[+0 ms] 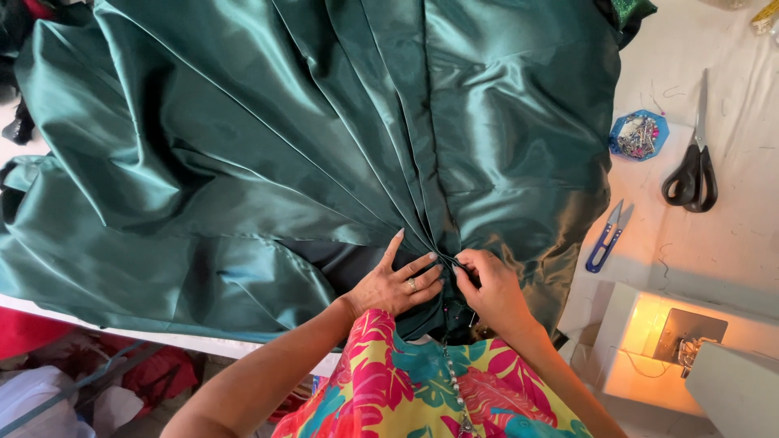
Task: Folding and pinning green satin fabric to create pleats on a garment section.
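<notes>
Green satin (268, 146) covered nearly the whole table (730, 243), its pleats fanning out from one gathered point at the near edge, right in front of the person. The left hand (398, 284) lay flat and spread on the cloth there, fingers unclenched and pressing the folds down, a ring on one finger. Just beside it, touching the same gathered point, the right hand (491, 292) was pinched closed on the pleats between thumb and fingertips; whether a pin sat in that pinch was too small to tell. The two hands were almost touching.

To the right of the hands the satin's edge fell away and bare white tabletop began. There lay blue thread snips (608, 237), near the cloth's edge, and beyond them a blue pin holder (639, 135) just beside the fabric. Black scissors (692, 166) lay farther right, well apart from the satin. A lit sewing machine (673, 349) stood at the near right corner. On the left the cloth hung over the table's edge above red fabric (154, 373) on the floor.
</notes>
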